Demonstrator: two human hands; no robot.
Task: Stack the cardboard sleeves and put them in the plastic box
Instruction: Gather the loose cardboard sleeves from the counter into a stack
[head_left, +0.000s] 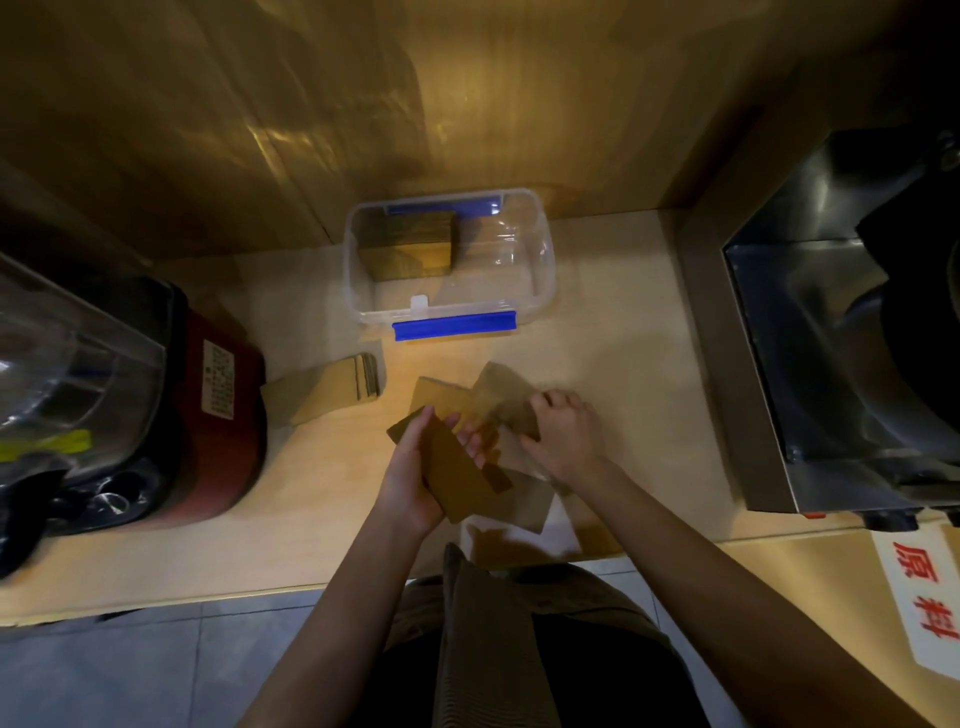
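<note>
A clear plastic box (540, 291) with blue latches stands at the back of the counter, and a stack of brown cardboard sleeves (408, 244) sits in its left half. My left hand (415, 478) is shut on a small stack of flat sleeves (457, 475) held above the counter. My right hand (563, 431) rests with bent fingers on loose sleeves (501, 387) scattered on the counter, and it looks blurred. Another sleeve stack (332, 387) lies to the left, fanned out.
A red blender base with a clear jar (156, 395) stands at the left. A steel sink (810, 364) takes the right side. More loose sleeves (519, 540) lie at the counter's front edge. A wooden wall rises behind the box.
</note>
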